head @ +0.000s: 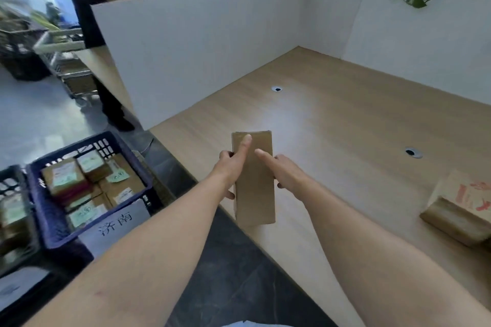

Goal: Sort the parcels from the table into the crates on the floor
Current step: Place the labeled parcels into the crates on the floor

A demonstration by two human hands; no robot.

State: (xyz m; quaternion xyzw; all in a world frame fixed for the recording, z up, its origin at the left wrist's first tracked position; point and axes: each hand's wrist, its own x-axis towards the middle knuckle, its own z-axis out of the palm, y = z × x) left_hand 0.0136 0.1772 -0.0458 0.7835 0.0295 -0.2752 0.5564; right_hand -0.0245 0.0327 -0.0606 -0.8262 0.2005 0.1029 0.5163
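Observation:
A long plain cardboard parcel (256, 194) is held over the front edge of the wooden table (332, 125). My left hand (230, 167) grips its left side, thumb under the edge and index finger stretched along the top face. My right hand (285, 171) holds the right side, index finger straight on top and the other fingers curled round the edge. A dark blue crate (53, 220) stands on the floor at the left, filled with several labelled parcels and carrying a white sign on its front.
A second cardboard parcel (457, 220) with red print lies on the table at the right edge. A black crate (10, 183) sits left of the blue one. White partition boards (199, 48) wall the table. A person in dark clothes (95, 8) stands beyond, beside a metal cart (69, 66).

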